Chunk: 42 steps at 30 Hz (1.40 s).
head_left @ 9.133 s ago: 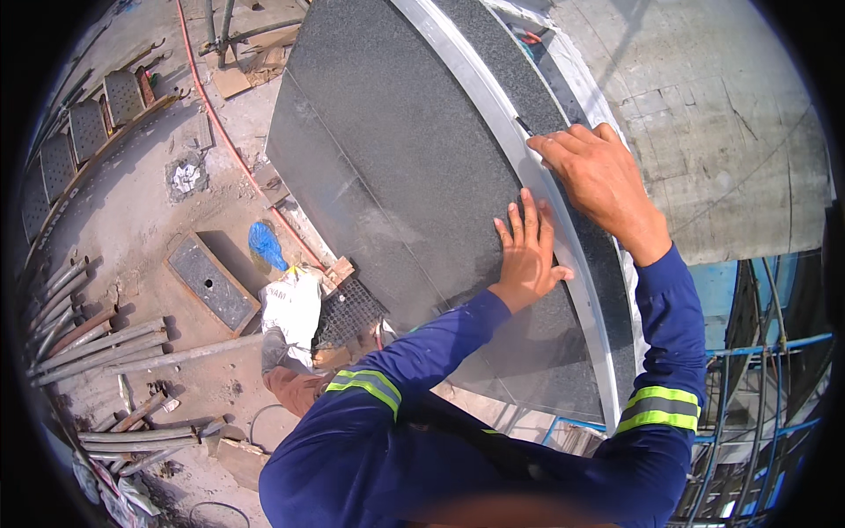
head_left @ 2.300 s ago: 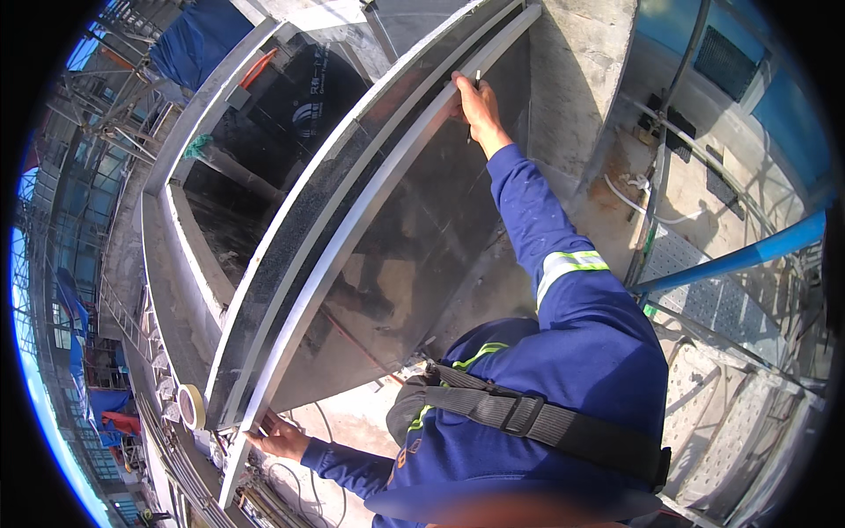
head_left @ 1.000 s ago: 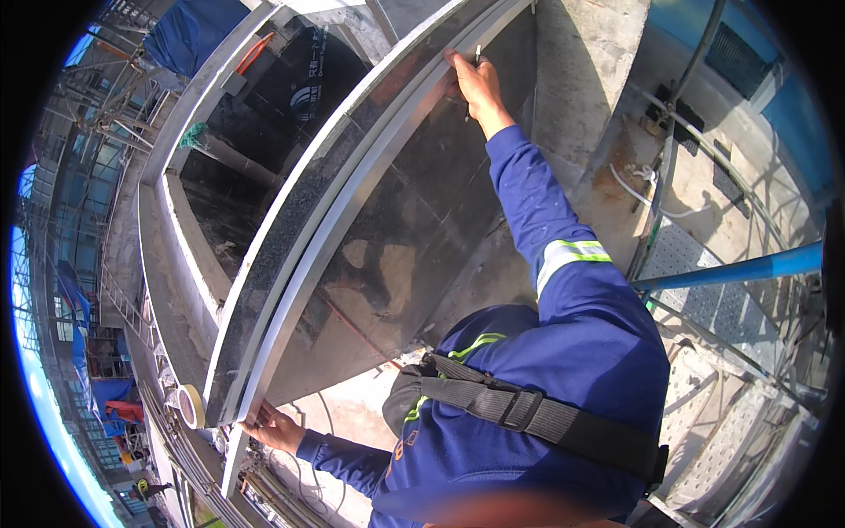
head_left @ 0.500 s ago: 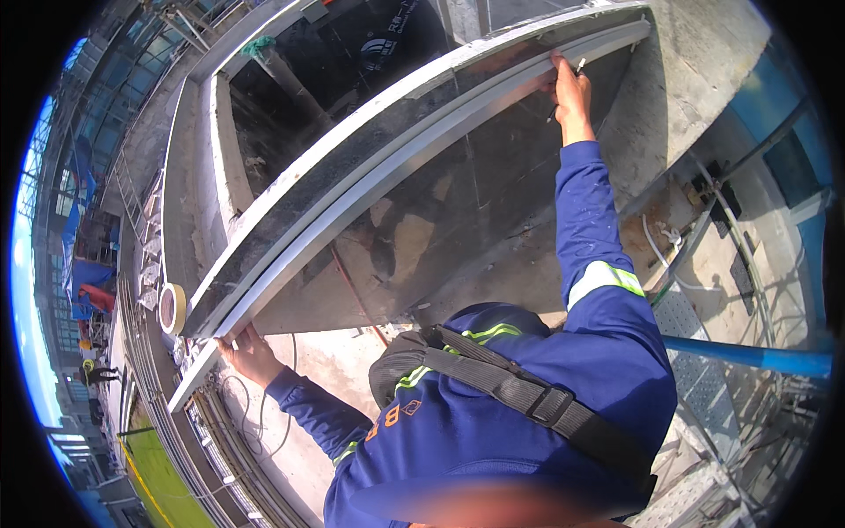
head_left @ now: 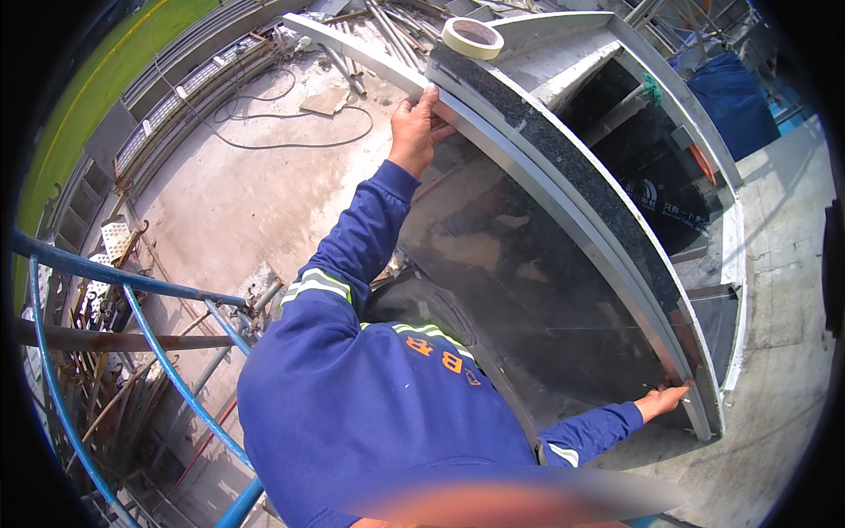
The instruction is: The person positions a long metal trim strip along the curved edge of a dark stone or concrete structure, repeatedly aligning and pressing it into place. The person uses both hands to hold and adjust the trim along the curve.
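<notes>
A long silver metal bar (head_left: 361, 52) lies along the top of a dark polished panel (head_left: 528, 290), its far left end jutting past the panel's corner. My left hand (head_left: 412, 132) grips the bar near that corner, thumb on top and fingers beneath. At the near right end, my right hand (head_left: 664, 401) is closed at the bar's edge. A thin pen-like thing shows at its fingers, mostly hidden. Beside the bar runs a dark speckled strip (head_left: 563, 158) with a pale outer edge. A roll of cream tape (head_left: 473, 49) rests on its far corner.
Blue metal railing (head_left: 106, 268) curves at the left. A dark cable (head_left: 290, 144) loops over the concrete floor (head_left: 220, 194). Several loose pipes (head_left: 392, 35) lie at the back. Beyond the strip is a recess with black sheeting (head_left: 656, 172); rough concrete (head_left: 775, 290) stands at the right.
My view has swung round, so the panel and bar now slant down to the right. Both hands stay at the bar; my right arm is now lower, toward the bar's near end.
</notes>
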Each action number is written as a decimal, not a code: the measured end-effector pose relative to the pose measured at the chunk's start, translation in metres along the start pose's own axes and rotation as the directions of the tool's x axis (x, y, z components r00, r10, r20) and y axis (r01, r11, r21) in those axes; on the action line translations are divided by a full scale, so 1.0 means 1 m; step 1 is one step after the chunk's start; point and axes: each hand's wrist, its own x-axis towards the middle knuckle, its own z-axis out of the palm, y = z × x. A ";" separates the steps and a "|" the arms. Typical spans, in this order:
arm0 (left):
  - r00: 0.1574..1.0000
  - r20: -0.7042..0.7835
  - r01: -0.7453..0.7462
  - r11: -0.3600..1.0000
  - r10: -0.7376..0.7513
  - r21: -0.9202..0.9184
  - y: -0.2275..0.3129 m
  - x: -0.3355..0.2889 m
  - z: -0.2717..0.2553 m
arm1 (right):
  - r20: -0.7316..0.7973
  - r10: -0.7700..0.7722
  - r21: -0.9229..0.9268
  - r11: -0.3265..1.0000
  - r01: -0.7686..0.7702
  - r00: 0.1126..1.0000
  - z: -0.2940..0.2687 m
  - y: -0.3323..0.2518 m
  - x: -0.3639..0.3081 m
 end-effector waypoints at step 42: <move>0.979 -0.092 -0.184 0.983 0.184 0.011 -0.011 -0.006 0.019 | 0.050 0.027 -0.013 1.000 -0.027 0.998 -0.004 -0.004 0.004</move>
